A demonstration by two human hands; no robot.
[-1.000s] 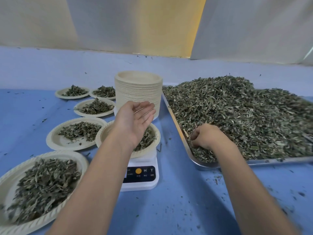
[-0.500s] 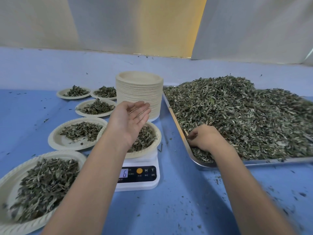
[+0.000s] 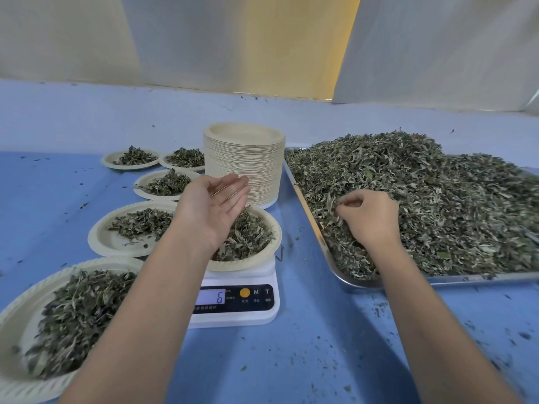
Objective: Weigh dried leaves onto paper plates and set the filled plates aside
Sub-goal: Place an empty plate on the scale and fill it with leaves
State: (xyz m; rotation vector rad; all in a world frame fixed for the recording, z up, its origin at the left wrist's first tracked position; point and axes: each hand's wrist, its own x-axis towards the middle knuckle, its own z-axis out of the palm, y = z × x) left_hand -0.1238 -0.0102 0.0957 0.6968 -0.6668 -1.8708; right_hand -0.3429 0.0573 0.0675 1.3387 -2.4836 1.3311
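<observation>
A white kitchen scale [image 3: 233, 304] sits at the centre; its display reads 6. On it stands a paper plate [image 3: 262, 258] holding dried leaves. My left hand [image 3: 210, 205] hovers over this plate, palm up, fingers straight and empty. My right hand [image 3: 367, 220] is in the heap of dried leaves [image 3: 423, 193] on the metal tray [image 3: 344, 275], its curled fingers pinching some leaves near the tray's left side.
A tall stack of empty paper plates [image 3: 245, 161] stands behind the scale. Several filled plates [image 3: 128, 228] lie in a row on the left of the blue table [image 3: 306, 360], the nearest at the lower left corner. Leaf crumbs dot the table.
My left hand has drifted slightly up and left above the plate on the scale. My right hand has lifted a little in the heap, its fingers now closing on leaves. The display now shows 6.
</observation>
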